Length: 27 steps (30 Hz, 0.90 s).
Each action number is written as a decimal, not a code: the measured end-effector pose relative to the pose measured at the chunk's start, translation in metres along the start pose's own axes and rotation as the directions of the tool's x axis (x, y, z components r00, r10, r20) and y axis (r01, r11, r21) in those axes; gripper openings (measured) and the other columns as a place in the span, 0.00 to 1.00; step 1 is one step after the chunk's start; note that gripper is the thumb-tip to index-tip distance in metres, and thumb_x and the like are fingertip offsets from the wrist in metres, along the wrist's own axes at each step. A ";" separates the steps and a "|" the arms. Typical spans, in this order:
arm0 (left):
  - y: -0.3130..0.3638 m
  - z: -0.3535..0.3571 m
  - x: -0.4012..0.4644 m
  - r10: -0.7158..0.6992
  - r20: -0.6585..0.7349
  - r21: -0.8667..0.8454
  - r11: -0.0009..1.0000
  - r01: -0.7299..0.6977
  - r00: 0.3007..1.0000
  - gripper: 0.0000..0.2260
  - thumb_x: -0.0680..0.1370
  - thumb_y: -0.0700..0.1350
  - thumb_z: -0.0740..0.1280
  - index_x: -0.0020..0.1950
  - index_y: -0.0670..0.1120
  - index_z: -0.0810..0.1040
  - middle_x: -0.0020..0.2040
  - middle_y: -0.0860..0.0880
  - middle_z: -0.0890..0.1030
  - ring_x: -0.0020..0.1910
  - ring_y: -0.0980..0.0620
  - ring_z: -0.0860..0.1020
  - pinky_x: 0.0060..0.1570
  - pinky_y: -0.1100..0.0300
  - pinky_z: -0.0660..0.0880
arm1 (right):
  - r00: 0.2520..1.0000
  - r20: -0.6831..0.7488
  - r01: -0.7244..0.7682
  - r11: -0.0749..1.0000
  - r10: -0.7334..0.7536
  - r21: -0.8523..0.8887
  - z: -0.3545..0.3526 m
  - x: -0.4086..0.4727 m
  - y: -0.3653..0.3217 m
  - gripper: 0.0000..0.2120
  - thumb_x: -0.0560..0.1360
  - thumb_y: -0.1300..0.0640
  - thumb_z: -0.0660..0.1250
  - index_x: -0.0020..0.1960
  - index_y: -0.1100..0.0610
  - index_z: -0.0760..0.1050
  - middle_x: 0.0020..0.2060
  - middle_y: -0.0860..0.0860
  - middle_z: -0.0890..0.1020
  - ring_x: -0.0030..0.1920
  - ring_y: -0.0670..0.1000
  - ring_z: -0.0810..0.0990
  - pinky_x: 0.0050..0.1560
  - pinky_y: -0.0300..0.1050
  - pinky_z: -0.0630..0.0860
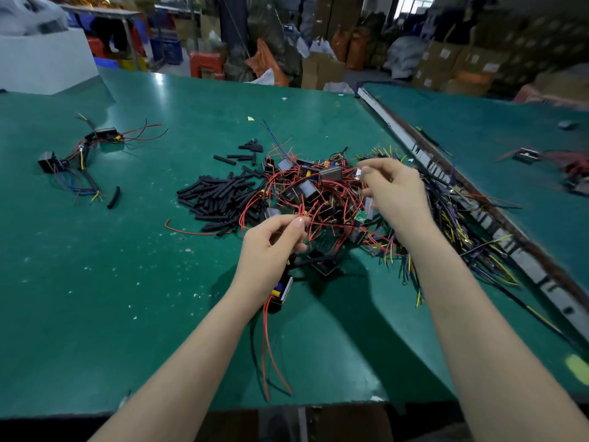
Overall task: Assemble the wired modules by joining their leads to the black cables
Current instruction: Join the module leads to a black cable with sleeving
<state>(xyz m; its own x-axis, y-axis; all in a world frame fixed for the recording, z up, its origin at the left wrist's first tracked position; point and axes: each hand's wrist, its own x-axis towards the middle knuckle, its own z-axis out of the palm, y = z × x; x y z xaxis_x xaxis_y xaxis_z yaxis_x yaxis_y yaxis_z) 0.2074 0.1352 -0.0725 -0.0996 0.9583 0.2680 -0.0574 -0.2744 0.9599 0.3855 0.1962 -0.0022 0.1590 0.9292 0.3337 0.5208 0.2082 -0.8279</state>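
A tangle of small black modules with red leads (314, 193) lies in the middle of the green table (95, 282). My left hand (271, 250) pinches red leads at its fingertips above the pile's near edge. A black module with yellow and blue parts (282, 291) hangs under that wrist, its red leads trailing toward me. My right hand (395, 193) is raised over the pile's right side and pinches a small pale piece between thumb and fingers. Black cables with yellow and blue ends (462, 224) lie in a heap to the right.
A heap of short black sleeves (220, 199) lies left of the pile. Joined modules with cables (79, 154) rest at the far left. A metal rail (446, 173) divides this table from a second green table with more modules (529, 154). A white box (44, 59) stands at the back left.
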 end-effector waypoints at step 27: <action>-0.001 -0.013 -0.004 -0.005 0.086 0.047 0.999 0.000 0.996 0.06 0.78 0.41 0.66 0.49 0.48 0.83 0.34 0.53 0.81 0.33 0.60 0.76 0.38 0.69 0.75 | 0.981 -0.189 0.060 0.997 -0.050 0.048 -0.031 -0.025 0.035 0.17 0.76 0.66 0.59 0.51 0.46 0.78 0.44 0.44 0.82 0.36 0.42 0.75 0.42 0.40 0.74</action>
<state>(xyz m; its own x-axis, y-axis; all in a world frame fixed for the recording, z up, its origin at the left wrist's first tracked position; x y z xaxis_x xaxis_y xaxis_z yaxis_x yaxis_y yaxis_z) 0.1952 0.1311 -0.0757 -0.0131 0.9628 0.2698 -0.0102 -0.2699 0.9628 0.4255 0.1706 -0.0255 0.2883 0.8434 0.4534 0.4885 0.2777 -0.8272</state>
